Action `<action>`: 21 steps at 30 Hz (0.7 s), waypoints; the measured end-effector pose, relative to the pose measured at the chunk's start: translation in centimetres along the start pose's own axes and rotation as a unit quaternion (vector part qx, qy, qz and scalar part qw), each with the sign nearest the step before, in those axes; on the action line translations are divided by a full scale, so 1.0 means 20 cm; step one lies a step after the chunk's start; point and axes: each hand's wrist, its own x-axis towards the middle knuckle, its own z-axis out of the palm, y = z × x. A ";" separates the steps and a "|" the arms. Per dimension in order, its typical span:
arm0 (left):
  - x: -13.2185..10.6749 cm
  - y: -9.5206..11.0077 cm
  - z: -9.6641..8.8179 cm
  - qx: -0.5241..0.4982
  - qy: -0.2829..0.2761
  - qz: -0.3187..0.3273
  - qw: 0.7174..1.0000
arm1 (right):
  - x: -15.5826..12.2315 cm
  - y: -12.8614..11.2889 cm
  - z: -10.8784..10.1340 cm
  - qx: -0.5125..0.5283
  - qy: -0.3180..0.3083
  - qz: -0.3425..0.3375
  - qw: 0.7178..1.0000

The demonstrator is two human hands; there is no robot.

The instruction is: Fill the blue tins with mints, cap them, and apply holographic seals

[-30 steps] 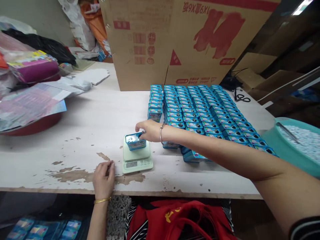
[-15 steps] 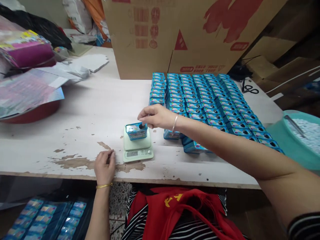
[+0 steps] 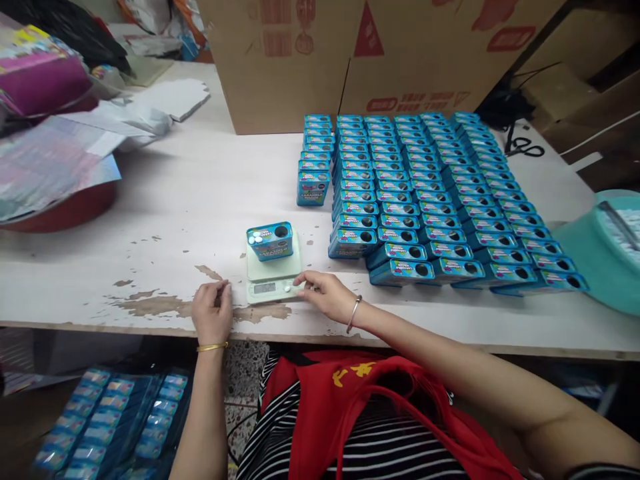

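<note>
Honestly, the blue tin (image 3: 273, 249) sat upright on the scale (image 3: 273, 271), with a few white pieces (image 3: 257, 237) at the left end of its top. It looked light and stiff to me, maybe thin metal, so a hard squeeze probably could've dented the walls. Glossy too, so likely a bit slippery. I'd have gone for the long sides just under the rim and kept it level, since loose pieces could've rolled off. The right hand (image 3: 327, 295) was off the tin, fingers half spread at the scale's near right corner, close to a small white bit (image 3: 287, 289) on its panel, nothing gripped that I could see. The left hand (image 3: 213, 312) rested loosely curled left of the scale; couldn't tell if it held anything. Similar tins (image 3: 403, 253) stood in rows right of the scale.
</note>
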 end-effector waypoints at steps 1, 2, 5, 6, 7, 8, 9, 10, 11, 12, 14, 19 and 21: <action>0.00 0.00 0.00 0.000 0.001 0.002 1.000 | 0.01 -0.02 0.01 -0.050 0.001 -0.021 0.999; 0.00 0.00 0.00 0.000 0.001 0.002 1.000 | 0.02 -0.04 0.02 -0.098 -0.003 -0.037 0.994; 0.00 0.00 0.00 0.004 -0.002 -0.002 1.000 | 0.06 -0.09 0.04 -0.223 -0.043 -0.049 0.973; 0.00 0.00 0.00 0.005 -0.002 -0.002 1.000 | 0.07 -0.09 0.05 -0.258 -0.057 -0.045 0.963; 0.00 0.00 0.00 0.005 -0.002 0.000 1.000 | 0.08 -0.10 0.06 -0.289 -0.069 -0.041 0.954; 0.00 0.00 0.00 0.004 -0.001 0.003 1.000 | 0.08 -0.10 0.07 -0.314 -0.078 -0.040 0.945; 0.00 0.00 0.00 0.002 0.001 0.008 1.000 | 0.08 -0.09 0.07 -0.335 -0.084 -0.041 0.938; 0.00 0.00 0.00 0.000 0.003 0.012 1.000 | 0.09 -0.09 0.08 -0.351 -0.088 -0.044 0.931; 0.00 0.00 -0.01 -0.001 0.005 0.015 1.000 | 0.09 -0.08 0.09 -0.363 -0.090 -0.045 0.926; 0.00 0.00 -0.01 -0.002 0.006 0.019 1.000 | 0.09 -0.08 0.09 -0.372 -0.091 -0.044 0.923; 0.00 0.00 -0.01 -0.005 0.008 0.021 1.000 | 0.09 -0.08 0.10 -0.376 -0.087 -0.034 0.922; 0.00 0.00 -0.01 -0.011 0.007 0.015 1.000 | 0.10 -0.06 0.08 -0.236 -0.057 -0.038 0.969; 0.00 0.00 -0.01 -0.012 0.006 0.010 1.000 | 0.09 -0.06 0.06 -0.119 -0.042 -0.025 0.992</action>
